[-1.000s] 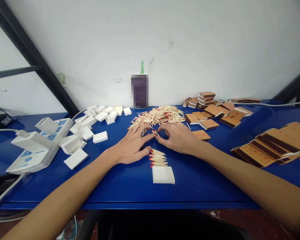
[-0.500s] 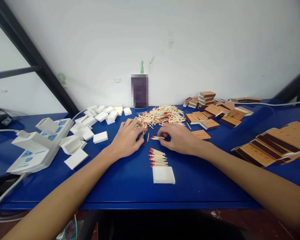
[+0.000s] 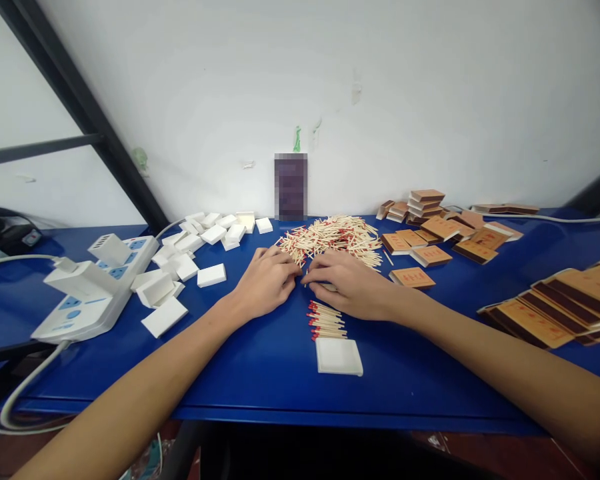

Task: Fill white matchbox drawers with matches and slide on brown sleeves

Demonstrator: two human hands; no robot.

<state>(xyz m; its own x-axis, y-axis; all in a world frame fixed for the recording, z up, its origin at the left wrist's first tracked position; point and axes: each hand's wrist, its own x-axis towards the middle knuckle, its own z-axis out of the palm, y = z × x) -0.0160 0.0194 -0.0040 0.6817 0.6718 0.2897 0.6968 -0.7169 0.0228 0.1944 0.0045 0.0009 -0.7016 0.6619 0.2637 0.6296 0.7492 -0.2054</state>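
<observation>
My left hand (image 3: 267,283) rests at the near left of a heap of red-tipped matches (image 3: 337,233), its fingers curled and bunched. What its fingertips hold, if anything, is hidden. Close beside it, my right hand (image 3: 347,283) is bent over a few matches (image 3: 330,287), their pale sticks partly showing beneath the fingers. The fingertips of both hands nearly meet. Below the right hand lies a row of matches (image 3: 327,321), heads to the left. A white matchbox tray (image 3: 339,357) lies just in front of that row.
White matchbox trays (image 3: 211,275) are scattered at the left, beside a power strip (image 3: 100,300) with plugs and cables. Brown matchbox sleeves (image 3: 430,256) are piled at the right, with flattened ones (image 3: 525,320) nearer. A pixelated dark panel (image 3: 291,187) stands against the wall.
My right hand has moved left toward the left hand, covering most of the matches it held. The loose match between the hands is now hidden. The whole view has shifted slightly.
</observation>
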